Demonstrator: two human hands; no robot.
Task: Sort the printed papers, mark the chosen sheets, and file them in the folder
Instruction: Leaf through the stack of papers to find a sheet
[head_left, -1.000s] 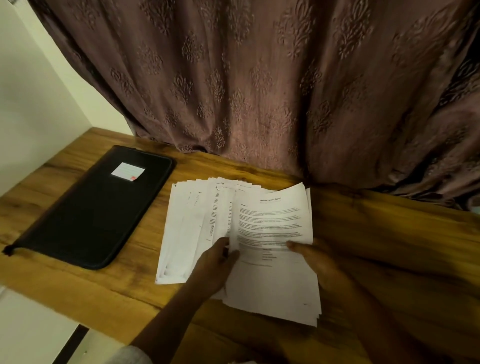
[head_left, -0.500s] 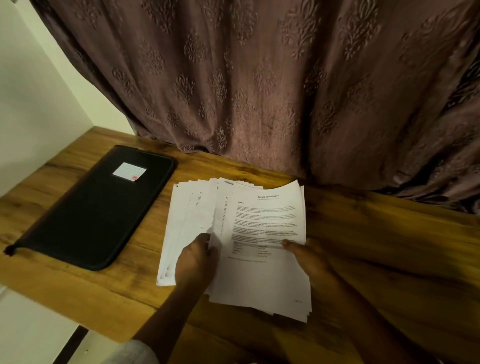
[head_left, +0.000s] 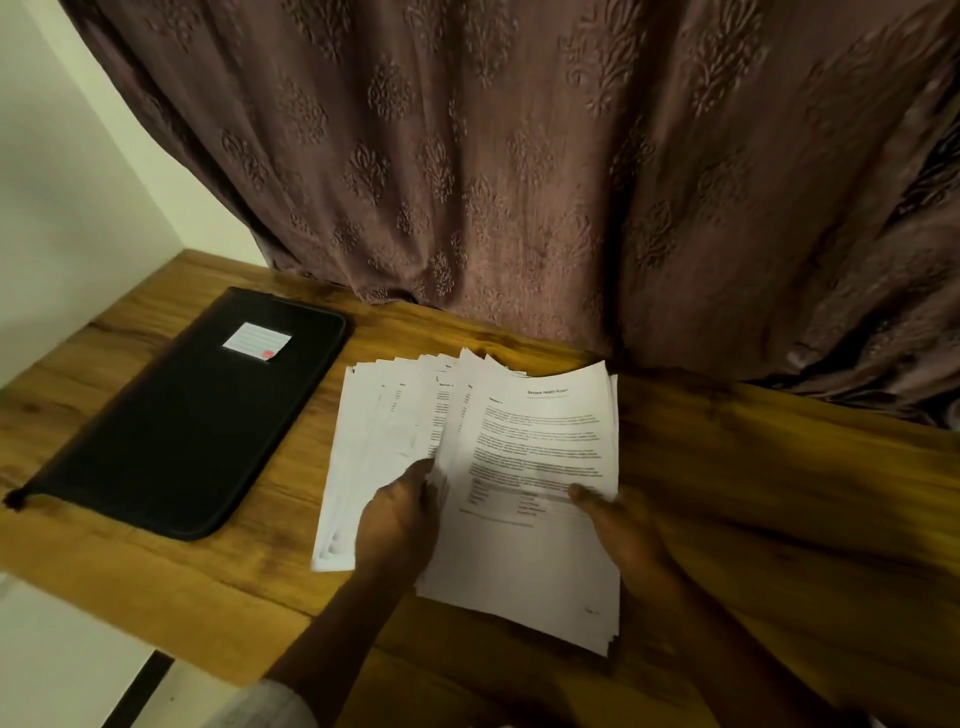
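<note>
**Printed sheets fanned on the desk, both hands on the stack**

The top sheet (head_left: 540, 467) carries a bold heading near its upper right that seems to read "Sample Health Report", though blur makes the last word unsure; below it run several paragraphs and a short table, too soft to read. A small page mark sits at the sheet's lower right corner. The sheets fanned out to the left (head_left: 374, 441) show only slivers of column text, illegible.

The left hand (head_left: 397, 525) lies on the papers with its fingertips tucked at the edge of the upper bundle, parting it from the fanned sheets beneath. The right hand (head_left: 623, 535) grips the right edge of the stack, thumb pressed flat on the top page just below the table.

The black zip folder (head_left: 192, 415) lies closed to the left, just apart from the papers, with a white lined label (head_left: 257, 340) bearing a red spot at one corner; no writing on it can be made out.

The wooden desk (head_left: 779, 493) is bare to the right of the stack. A patterned curtain (head_left: 519, 182) hangs to the desk's far edge, close behind the papers' top edge. The lower corner of the stack lies near the desk's near edge
</note>
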